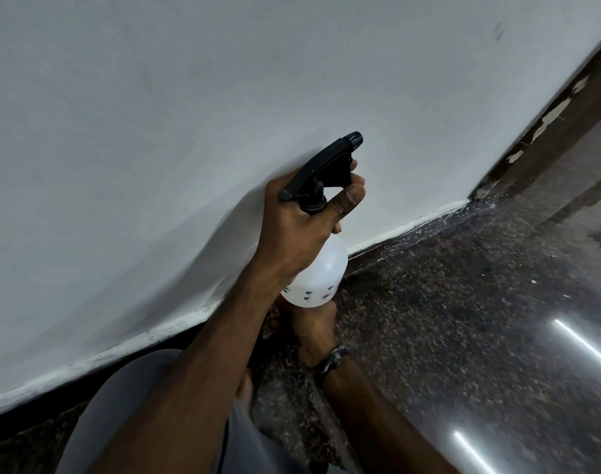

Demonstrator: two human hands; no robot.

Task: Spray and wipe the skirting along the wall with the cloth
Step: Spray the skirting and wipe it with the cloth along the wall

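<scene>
Left hand (302, 213) is wrapped round the neck of a translucent white plastic spray bottle (318, 273) with a black trigger head (326, 165). Fingers curl over the trigger, thumb on the near side of the neck. The bottle is held up in front of the white painted wall (189, 97), nozzle aimed up and right of the hand, toward the wall.

Right hand (314, 331) is directly below the bottle, low against the dark speckled stone floor (446, 302), mostly hidden by the bottle and the left forearm. Can't tell its grip. No cloth is visible. A dark braided wristband (330, 362) sits on that wrist.

The skirting (405, 229), a chipped white strip along the wall's foot, runs behind and below the bottle, right of it up to a corner. White flecks lie on the floor beside it there.

Grey-clad knee (131, 388) is below and left of the bottle, near the skirting.
</scene>
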